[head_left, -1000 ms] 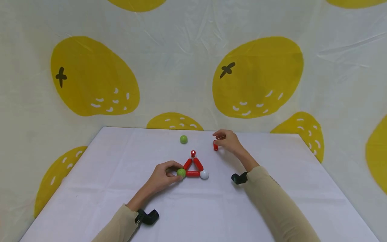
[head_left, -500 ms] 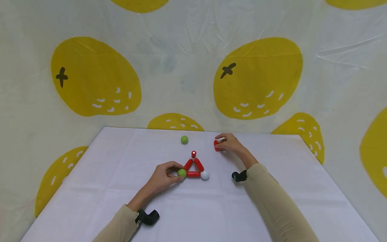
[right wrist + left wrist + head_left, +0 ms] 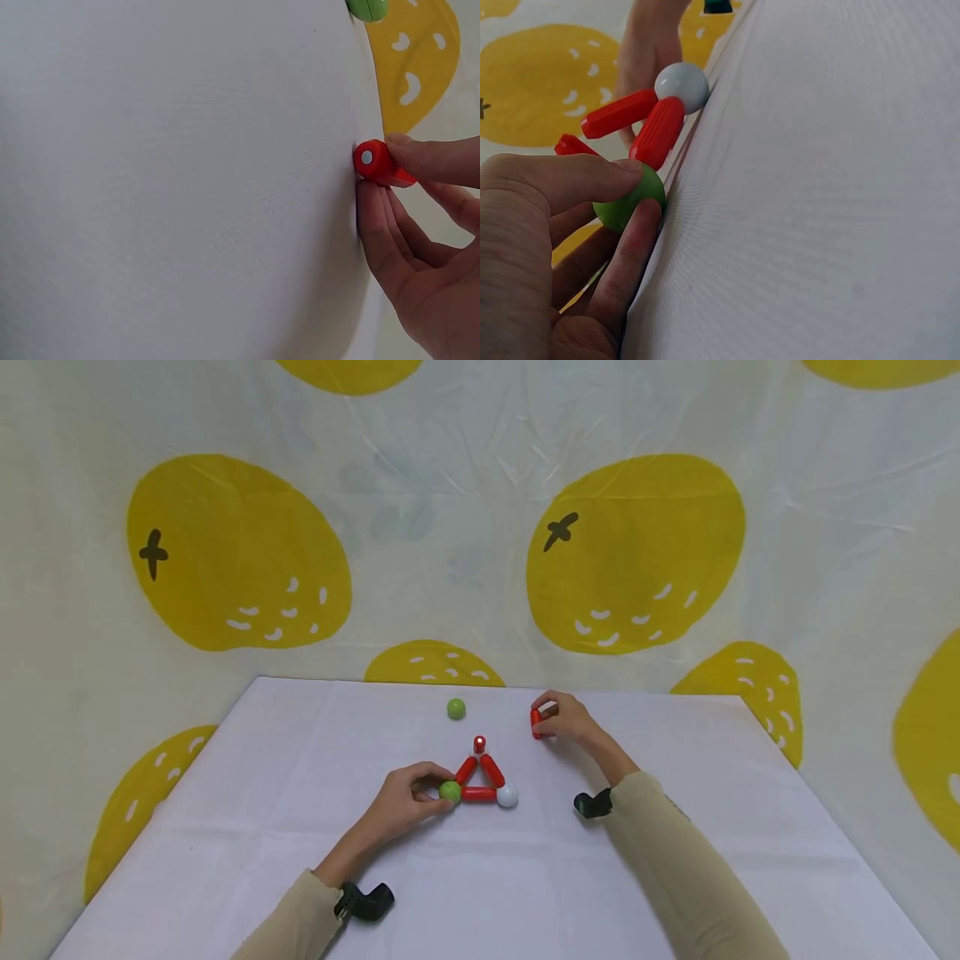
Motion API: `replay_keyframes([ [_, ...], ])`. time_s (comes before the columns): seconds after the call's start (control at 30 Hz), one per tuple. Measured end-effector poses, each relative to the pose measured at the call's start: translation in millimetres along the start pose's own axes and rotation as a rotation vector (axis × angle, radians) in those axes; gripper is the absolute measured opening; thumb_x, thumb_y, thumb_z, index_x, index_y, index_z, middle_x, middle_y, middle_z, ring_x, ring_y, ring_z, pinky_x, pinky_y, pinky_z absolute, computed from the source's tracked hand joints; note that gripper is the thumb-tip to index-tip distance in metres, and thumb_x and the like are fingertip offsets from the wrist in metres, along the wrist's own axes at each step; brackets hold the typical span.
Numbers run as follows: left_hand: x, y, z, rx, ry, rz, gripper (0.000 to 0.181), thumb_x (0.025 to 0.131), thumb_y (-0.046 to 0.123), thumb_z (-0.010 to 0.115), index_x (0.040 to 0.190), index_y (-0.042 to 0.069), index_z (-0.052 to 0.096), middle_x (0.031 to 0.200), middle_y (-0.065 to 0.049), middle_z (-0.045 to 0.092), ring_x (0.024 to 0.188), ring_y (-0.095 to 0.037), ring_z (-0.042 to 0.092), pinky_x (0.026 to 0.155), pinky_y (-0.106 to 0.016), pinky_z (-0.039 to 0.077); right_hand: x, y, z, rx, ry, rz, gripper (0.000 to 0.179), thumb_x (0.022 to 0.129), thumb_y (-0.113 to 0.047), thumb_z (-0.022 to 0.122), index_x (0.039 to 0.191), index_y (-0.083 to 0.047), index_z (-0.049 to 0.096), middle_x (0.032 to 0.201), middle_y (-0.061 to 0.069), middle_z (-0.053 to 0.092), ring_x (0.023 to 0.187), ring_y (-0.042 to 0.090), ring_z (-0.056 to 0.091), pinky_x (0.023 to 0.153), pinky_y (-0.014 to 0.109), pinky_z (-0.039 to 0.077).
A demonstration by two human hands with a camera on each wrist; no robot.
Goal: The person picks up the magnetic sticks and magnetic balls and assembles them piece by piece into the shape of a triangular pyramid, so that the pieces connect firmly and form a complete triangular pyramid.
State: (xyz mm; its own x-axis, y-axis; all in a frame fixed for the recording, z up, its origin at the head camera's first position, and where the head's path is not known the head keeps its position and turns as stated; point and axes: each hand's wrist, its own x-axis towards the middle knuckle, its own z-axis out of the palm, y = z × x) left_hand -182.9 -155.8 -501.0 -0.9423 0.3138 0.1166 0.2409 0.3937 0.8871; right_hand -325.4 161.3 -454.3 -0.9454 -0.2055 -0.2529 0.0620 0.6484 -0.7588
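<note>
My left hand (image 3: 406, 795) pinches a green ball (image 3: 450, 792) between thumb and fingers. That ball is one corner of a triangle of red rods (image 3: 478, 794) lying on the table. A white ball (image 3: 507, 795) forms the right corner. At the far corner a short red rod (image 3: 479, 744) stands up, over a ball mostly hidden beneath it. Farther back on the right, my right hand (image 3: 567, 720) pinches a loose red rod (image 3: 375, 160); its round end with a pale dot shows in the right wrist view.
A second green ball (image 3: 456, 708) lies near the table's back edge, left of my right hand. White cloth covers the table (image 3: 247, 827). Behind it hangs a pale sheet (image 3: 435, 527) printed with yellow fruit. A black wrist camera (image 3: 592, 803) is on each wrist.
The right hand's fingers have closed around the loose red rod, which stays at nearly the same spot. My left hand and the triangle have not visibly moved.
</note>
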Motion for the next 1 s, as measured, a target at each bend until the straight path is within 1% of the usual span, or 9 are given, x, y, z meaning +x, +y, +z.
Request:
replay_keyframes([
  [0.1, 0.3, 0.1, -0.3, -0.001, 0.000, -0.001, 0.032, 0.087, 0.018, 0.083, 0.118, 0.021, 0.074, 0.116, 0.001, 0.073, 0.106, -0.018, 0.065, 0.079, -0.019, 0.057, -2.6, -2, 1, 0.007, 0.018, -0.014, 0.040, 0.092, -0.010, 0.075, 0.129, -0.008, 0.059, 0.119, 0.021, 0.066, 0.098, 0.027, 0.064, 0.079, 0.028, 0.057],
  [0.2, 0.2, 0.7, -0.7, -0.001, 0.002, -0.005, 0.032, 0.087, 0.018, 0.083, 0.118, 0.021, 0.074, 0.115, 0.001, 0.073, 0.106, -0.018, 0.065, 0.079, -0.019, 0.057, -2.3, -2, 2, 0.016, 0.030, -0.029, 0.039, 0.091, -0.009, 0.075, 0.127, -0.007, 0.058, 0.117, 0.021, 0.067, 0.093, 0.026, 0.066, 0.076, 0.027, 0.056],
  [0.33, -0.4, 1.6, -0.9, -0.003, 0.002, -0.013, 0.032, 0.087, 0.018, 0.082, 0.118, 0.020, 0.074, 0.115, 0.001, 0.073, 0.106, -0.018, 0.065, 0.079, -0.019, 0.057, -0.9, -1, 4, 0.049, 0.027, -0.027, 0.037, 0.093, -0.009, 0.072, 0.127, -0.005, 0.058, 0.113, 0.020, 0.066, 0.086, 0.022, 0.067, 0.075, 0.025, 0.057],
  [0.43, -0.8, 2.4, -1.0, -0.006, 0.001, -0.016, 0.032, 0.087, 0.018, 0.082, 0.118, 0.020, 0.074, 0.116, 0.001, 0.073, 0.107, -0.018, 0.065, 0.079, -0.019, 0.057, -2.5, 0, 3, 0.072, 0.026, -0.025, 0.036, 0.095, -0.009, 0.070, 0.127, -0.004, 0.057, 0.111, 0.019, 0.065, 0.084, 0.022, 0.068, 0.076, 0.026, 0.058],
  [0.57, -1.6, 3.2, -1.1, -0.006, 0.000, -0.016, 0.032, 0.087, 0.018, 0.083, 0.118, 0.020, 0.074, 0.115, 0.001, 0.073, 0.107, -0.019, 0.065, 0.079, -0.019, 0.057, -8.0, -1, 2, 0.089, 0.036, -0.027, 0.035, 0.096, -0.008, 0.069, 0.128, -0.003, 0.057, 0.111, 0.020, 0.064, 0.088, 0.024, 0.066, 0.077, 0.027, 0.057],
  [0.7, -1.9, 3.8, -1.4, -0.004, 0.001, -0.013, 0.032, 0.087, 0.018, 0.083, 0.118, 0.019, 0.074, 0.115, 0.001, 0.073, 0.107, -0.018, 0.066, 0.079, -0.019, 0.057, -16.0, -4, 3, 0.102, 0.053, -0.037, 0.033, 0.097, -0.009, 0.068, 0.128, -0.004, 0.058, 0.113, 0.019, 0.064, 0.094, 0.026, 0.065, 0.080, 0.026, 0.057],
  [0.8, -1.7, 4.2, -2.1, -0.004, 0.003, -0.009, 0.032, 0.087, 0.018, 0.083, 0.118, 0.020, 0.074, 0.115, 0.001, 0.073, 0.106, -0.018, 0.066, 0.079, -0.019, 0.057, -24.0, -8, 3, 0.116, 0.055, -0.067, 0.033, 0.097, -0.008, 0.067, 0.128, -0.005, 0.058, 0.115, 0.020, 0.064, 0.096, 0.026, 0.065, 0.084, 0.028, 0.059],
  [0.87, -1.4, 4.1, -2.3, -0.006, 0.004, -0.007, 0.032, 0.087, 0.018, 0.083, 0.118, 0.020, 0.074, 0.115, 0.001, 0.073, 0.106, -0.018, 0.066, 0.079, -0.019, 0.057, -29.4, -11, 4, 0.137, 0.047, -0.101, 0.033, 0.097, -0.008, 0.067, 0.129, -0.003, 0.057, 0.116, 0.021, 0.065, 0.098, 0.026, 0.066, 0.087, 0.030, 0.060],
  [1.0, -0.9, 2.8, -2.0, -0.007, 0.005, -0.007, 0.032, 0.087, 0.018, 0.083, 0.118, 0.020, 0.074, 0.115, 0.001, 0.073, 0.106, -0.019, 0.066, 0.079, -0.019, 0.057, -41.4, -18, 6, 0.169, 0.028, -0.146, 0.031, 0.097, -0.007, 0.066, 0.127, -0.003, 0.058, 0.117, 0.022, 0.067, 0.100, 0.026, 0.067, 0.088, 0.032, 0.060],
])
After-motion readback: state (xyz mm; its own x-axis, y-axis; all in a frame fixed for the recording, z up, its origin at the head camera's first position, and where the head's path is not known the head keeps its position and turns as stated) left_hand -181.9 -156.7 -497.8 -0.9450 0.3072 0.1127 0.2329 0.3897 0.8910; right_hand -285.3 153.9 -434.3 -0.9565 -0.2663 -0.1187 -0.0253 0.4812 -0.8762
